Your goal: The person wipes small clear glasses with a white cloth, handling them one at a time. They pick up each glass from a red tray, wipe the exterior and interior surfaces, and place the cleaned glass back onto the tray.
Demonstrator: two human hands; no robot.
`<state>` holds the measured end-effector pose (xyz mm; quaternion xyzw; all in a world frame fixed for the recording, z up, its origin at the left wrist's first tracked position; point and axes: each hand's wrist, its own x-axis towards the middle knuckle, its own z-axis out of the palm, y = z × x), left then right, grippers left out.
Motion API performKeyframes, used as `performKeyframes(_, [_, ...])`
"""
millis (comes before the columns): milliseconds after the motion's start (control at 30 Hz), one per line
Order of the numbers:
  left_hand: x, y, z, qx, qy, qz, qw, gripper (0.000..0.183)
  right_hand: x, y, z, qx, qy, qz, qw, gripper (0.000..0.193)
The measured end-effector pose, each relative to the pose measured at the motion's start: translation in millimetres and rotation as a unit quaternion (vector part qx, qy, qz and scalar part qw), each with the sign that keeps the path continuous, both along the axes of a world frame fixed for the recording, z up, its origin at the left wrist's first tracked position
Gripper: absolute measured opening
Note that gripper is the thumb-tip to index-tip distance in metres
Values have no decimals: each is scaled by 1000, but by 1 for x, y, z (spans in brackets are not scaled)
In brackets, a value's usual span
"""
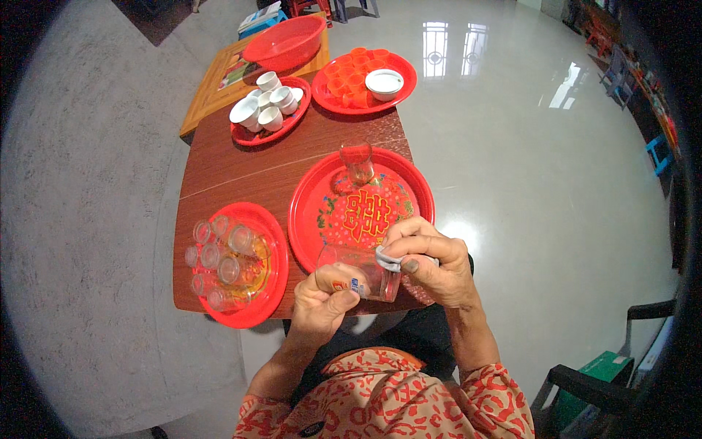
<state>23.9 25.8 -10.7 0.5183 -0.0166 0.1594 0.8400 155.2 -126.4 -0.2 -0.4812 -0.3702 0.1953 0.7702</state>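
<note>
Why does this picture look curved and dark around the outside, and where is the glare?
Head view: a fisheye lens, so edges bend toward the black rim; head view: window-shaped reflections glare off the glossy floor, plus a bright spot on it, beside the right hand.

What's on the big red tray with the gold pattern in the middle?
One clear glass sits toward the far side of the tray. The right hand and cloth hide part of its near side, so I can't see what's there.

On the desk (212,172), the near-left tray (278,249) holds glasses (229,269), the near-right tray (311,201) a tumbler (357,164), the far-left tray (252,140) cups (270,117), the far-right tray (407,77) a bowl (385,86).
</note>
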Motion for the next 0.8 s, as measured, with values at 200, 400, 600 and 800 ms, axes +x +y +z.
performKeyframes(200, [3, -4, -2, -106, -5, -5, 994, 8, -7, 5, -8, 12, 92, -18, 996, 19])
performKeyframes(400, [4, -6, -2, -135, -13, -7, 991, 10, -17, 8, -10, 27, 147, -41, 988, 22])
performKeyframes(600, [4, -7, -2, -139, -23, -5, 990, 9, -32, 6, -7, 21, 257, -43, 965, 24])
performKeyframes(800, [4, -4, -2, -62, -32, 6, 998, 12, -24, 2, -10, -3, 19, -138, 990, 24])
